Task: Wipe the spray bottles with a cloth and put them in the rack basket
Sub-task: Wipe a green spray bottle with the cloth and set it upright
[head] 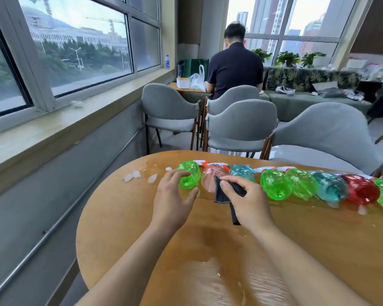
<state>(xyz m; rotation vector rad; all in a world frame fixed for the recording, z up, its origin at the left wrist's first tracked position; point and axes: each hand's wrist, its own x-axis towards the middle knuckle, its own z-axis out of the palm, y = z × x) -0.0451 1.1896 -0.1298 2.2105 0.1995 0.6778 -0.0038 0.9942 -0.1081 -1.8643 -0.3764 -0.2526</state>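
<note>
Wooden and round, the glossy table (142, 217) carries white foam blobs (133, 175) at ten o'clock. Next, the left hand (175, 195), fingers spread, reaches round the leftmost green plastic spray bottle (189, 174) without clamping it. At twelve o'clock the right hand (245, 199) pinches a dark grey cloth (221, 193). Eight bottles lie in a row toward three o'clock: four green, two teal, one pink, one red. No rack basket shows, so I judge wiping has barely begun; all eight remain.
</note>
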